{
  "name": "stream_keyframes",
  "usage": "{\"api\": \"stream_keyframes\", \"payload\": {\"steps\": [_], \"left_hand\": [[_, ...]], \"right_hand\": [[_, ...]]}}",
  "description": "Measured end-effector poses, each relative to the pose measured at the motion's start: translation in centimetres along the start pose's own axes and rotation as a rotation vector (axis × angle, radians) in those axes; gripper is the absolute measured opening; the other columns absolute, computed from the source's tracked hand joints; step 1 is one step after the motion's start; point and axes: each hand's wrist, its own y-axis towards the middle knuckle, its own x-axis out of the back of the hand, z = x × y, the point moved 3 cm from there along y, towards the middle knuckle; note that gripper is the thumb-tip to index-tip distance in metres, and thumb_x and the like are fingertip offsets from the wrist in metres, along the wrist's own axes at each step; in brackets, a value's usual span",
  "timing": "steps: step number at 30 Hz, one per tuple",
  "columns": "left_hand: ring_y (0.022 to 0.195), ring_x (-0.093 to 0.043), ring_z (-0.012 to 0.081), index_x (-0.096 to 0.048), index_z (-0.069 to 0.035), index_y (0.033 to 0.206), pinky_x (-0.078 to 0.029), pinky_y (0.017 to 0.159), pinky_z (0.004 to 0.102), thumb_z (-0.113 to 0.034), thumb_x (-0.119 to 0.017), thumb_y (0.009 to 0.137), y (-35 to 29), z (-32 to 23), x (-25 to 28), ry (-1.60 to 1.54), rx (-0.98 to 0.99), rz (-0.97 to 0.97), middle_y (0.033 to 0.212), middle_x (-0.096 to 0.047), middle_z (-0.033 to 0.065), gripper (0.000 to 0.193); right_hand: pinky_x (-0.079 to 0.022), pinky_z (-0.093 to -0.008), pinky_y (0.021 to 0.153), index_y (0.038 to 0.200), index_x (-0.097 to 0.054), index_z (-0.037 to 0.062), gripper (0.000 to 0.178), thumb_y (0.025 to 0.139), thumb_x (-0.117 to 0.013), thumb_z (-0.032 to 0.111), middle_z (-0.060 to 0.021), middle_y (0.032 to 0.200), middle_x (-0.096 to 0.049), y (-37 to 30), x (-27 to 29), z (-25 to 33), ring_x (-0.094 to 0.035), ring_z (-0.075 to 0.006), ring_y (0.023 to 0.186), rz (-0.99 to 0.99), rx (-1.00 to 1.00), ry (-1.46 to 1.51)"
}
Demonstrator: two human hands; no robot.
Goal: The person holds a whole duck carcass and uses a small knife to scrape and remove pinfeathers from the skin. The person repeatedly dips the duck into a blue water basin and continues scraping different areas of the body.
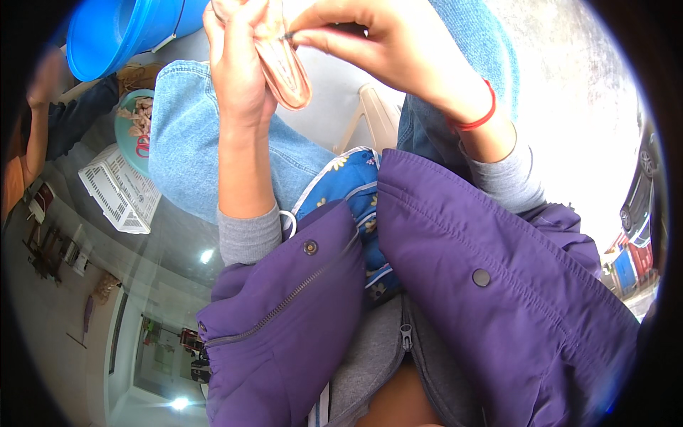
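The left hand (242, 67) clasps a pink fleshy strip (294, 91), probably soft, slippery, best gripped sideways; the right hand (395, 50) pinches a small dark object (287, 36).

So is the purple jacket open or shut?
Open: the purple jacket spreads apart, showing blue flowered cloth and a grey top between its sides.

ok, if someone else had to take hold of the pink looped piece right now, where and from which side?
I'd pinch the pink looped piece by its rounded end, coming from the wearer's body side. That end sticks out free toward the body, while the left hand grips farther up and the right hand has its fingertips at the upper right edge.
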Motion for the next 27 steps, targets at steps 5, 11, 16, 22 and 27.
{"api": "stream_keyframes", "payload": {"steps": [5,11,16,22,27], "left_hand": [[0.082,-0.063,0.0165,-0.051,-0.009,0.133,-0.054,0.07,0.0286,-0.026,-0.051,0.106,0.7,-0.2,1.6,0.112,-0.04,0.333,0.102,-0.062,0.0059,0.032],[0.093,-0.07,0.0209,-0.054,0.001,0.129,-0.059,0.081,0.032,-0.036,-0.045,0.107,2.3,0.2,3.3,-0.155,0.116,0.36,0.113,-0.067,0.0127,0.044],[0.091,-0.063,0.0178,-0.054,-0.011,0.133,-0.054,0.076,0.0314,-0.05,-0.038,0.111,1.1,0.1,1.3,-0.175,0.124,0.387,0.111,-0.064,0.0056,0.047],[0.111,-0.065,0.025,-0.05,-0.007,0.142,-0.056,0.087,0.0365,-0.044,-0.033,0.112,1.1,0.0,0.7,-0.276,0.122,0.518,0.134,-0.062,0.0132,0.05],[0.108,-0.067,0.027,-0.051,-0.004,0.14,-0.057,0.085,0.0365,-0.049,-0.035,0.11,0.9,-0.1,1.4,-0.223,0.106,0.453,0.13,-0.065,0.0187,0.056]], "right_hand": [[-0.053,-0.0373,0.067,0.095,-0.076,0.0017,0.012,0.087,-0.073,0.01,-0.017,0.082,-0.071,0.5,0.4,-0.2,-0.069,-0.0332,0.073,-0.106,-0.013,-0.018],[-0.054,-0.0277,0.07,0.105,-0.076,-0.0009,0.017,0.09,-0.074,0.005,-0.013,0.089,-0.075,0.2,0.4,-1.4,-0.07,-0.0171,0.076,0.013,-0.149,0.468],[-0.055,-0.0245,0.07,0.108,-0.075,-0.0014,0.017,0.092,-0.074,0.004,-0.0094,0.091,-0.076,0.1,0.2,-2.2,-0.07,-0.0111,0.079,-0.114,-0.125,0.337],[-0.056,-0.0261,0.071,0.11,-0.074,-0.0014,0.02,0.091,-0.073,0.001,-0.0117,0.093,-0.076,0.1,-0.1,-2.1,-0.073,-0.0163,0.08,-0.115,-0.081,0.32],[-0.058,-0.0272,0.074,0.11,-0.073,-0.0025,0.02,0.09,-0.073,0.0,-0.0134,0.1,-0.076,0.2,-0.4,-2.3,-0.075,-0.0176,0.086,-0.138,-0.057,0.347]]}}
